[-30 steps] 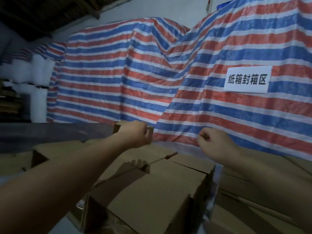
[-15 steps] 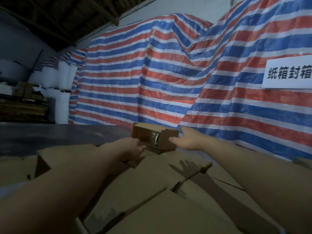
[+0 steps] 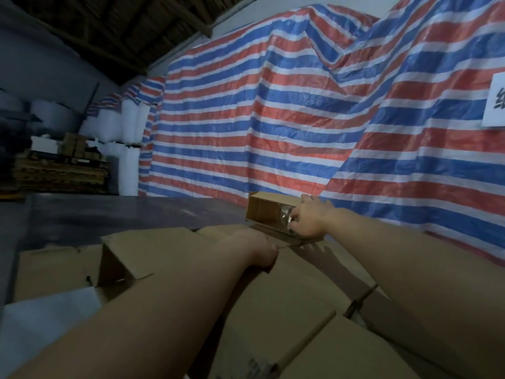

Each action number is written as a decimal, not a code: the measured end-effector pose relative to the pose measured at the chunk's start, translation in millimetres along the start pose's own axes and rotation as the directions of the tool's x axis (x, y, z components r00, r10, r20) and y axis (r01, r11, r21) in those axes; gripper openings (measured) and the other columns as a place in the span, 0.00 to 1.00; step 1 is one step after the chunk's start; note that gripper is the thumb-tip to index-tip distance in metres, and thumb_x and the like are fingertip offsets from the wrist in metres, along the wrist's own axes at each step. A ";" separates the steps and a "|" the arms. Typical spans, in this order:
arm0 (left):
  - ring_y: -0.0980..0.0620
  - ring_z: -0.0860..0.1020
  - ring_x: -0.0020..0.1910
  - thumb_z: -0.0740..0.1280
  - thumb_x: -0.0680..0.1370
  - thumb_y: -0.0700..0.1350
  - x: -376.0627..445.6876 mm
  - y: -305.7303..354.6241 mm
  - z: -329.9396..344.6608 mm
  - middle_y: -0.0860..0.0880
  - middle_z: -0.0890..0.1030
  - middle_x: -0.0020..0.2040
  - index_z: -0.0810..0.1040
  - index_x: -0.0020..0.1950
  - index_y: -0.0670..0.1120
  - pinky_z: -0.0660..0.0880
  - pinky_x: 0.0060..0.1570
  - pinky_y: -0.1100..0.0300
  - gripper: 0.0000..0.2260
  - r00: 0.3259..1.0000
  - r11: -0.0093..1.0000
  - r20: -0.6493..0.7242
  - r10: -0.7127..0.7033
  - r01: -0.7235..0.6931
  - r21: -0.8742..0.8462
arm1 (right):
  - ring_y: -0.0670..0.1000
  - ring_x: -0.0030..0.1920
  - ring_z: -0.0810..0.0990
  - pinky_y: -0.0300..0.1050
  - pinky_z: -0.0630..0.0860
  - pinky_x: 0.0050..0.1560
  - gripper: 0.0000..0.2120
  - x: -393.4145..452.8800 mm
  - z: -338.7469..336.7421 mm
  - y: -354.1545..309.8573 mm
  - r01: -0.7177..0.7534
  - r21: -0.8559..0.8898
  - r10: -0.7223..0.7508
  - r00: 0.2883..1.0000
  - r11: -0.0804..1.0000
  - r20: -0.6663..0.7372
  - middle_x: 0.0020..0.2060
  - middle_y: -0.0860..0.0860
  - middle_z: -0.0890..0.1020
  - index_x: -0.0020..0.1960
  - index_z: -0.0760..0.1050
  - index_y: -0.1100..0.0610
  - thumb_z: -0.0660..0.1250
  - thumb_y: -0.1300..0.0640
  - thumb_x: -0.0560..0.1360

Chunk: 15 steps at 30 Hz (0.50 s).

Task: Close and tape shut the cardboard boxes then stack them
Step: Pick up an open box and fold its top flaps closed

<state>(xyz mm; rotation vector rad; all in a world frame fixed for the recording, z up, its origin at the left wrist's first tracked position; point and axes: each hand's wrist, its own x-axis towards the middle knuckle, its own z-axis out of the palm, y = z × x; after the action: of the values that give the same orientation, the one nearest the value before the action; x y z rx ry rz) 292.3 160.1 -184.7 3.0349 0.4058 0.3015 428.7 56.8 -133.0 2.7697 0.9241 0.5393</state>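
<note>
A small brown cardboard box lies on its side at the far end of a spread of larger cardboard boxes. A shiny strip of clear tape shows on its near face. My right hand grips the right end of the small box, thumb on top and fingers curled over the taped face. My left hand rests lower and to the left on top of a large box, at the end of a flap seam. Its fingers are bent under and hidden.
An open-flapped carton stands at the left beside a dark tabletop. A red, white and blue striped tarp hangs right behind the boxes, with a white sign at its right edge. Stacked boards and white rolls fill the far left.
My right hand has closed round the small box's right end. My left hand has let go of that box and dropped back onto the large box. The view has swung left.
</note>
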 end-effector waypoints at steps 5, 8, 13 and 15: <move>0.46 0.74 0.62 0.62 0.82 0.50 -0.3 -1.2 0.2 0.45 0.77 0.63 0.75 0.66 0.48 0.69 0.58 0.54 0.14 1.000 1.000 -0.026 0.008 -0.008 -0.026 | 0.58 0.73 0.66 0.69 0.51 0.75 0.28 5.4 3.3 -7.0 -0.016 -0.194 0.020 1.000 0.981 0.018 0.72 0.56 0.69 0.76 0.65 0.52 0.54 0.39 0.81; 0.47 0.75 0.62 0.61 0.83 0.50 -0.5 -0.4 0.5 0.46 0.77 0.62 0.76 0.65 0.48 0.68 0.55 0.56 0.13 0.999 0.999 -0.017 0.029 -0.029 0.015 | 0.58 0.73 0.66 0.70 0.48 0.75 0.26 -5.2 -5.2 -7.4 0.007 -0.187 -0.008 1.000 0.982 -0.009 0.71 0.56 0.69 0.75 0.65 0.53 0.54 0.41 0.82; 0.46 0.74 0.62 0.59 0.82 0.52 1.4 -3.2 0.8 0.46 0.76 0.64 0.75 0.65 0.49 0.68 0.62 0.53 0.15 0.999 0.997 -0.035 -0.021 0.018 -0.070 | 0.53 0.54 0.76 0.59 0.74 0.61 0.16 -33.4 -35.2 0.0 0.027 0.173 0.029 0.950 0.985 -0.311 0.55 0.51 0.75 0.57 0.72 0.52 0.60 0.40 0.81; 0.43 0.74 0.63 0.57 0.82 0.54 5.2 -4.2 0.1 0.43 0.75 0.66 0.71 0.69 0.46 0.71 0.64 0.49 0.19 0.987 0.936 -0.091 -0.129 0.091 -0.340 | 0.51 0.48 0.76 0.47 0.76 0.44 0.16 -46.3 -48.5 4.2 0.042 0.363 0.117 0.907 0.931 -0.405 0.51 0.50 0.74 0.53 0.71 0.54 0.65 0.41 0.79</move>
<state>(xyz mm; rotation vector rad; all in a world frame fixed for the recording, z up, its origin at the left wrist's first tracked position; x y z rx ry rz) 296.2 165.6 -184.2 2.6594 0.4761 0.4821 377.7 27.7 -100.4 3.0650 1.1618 1.1138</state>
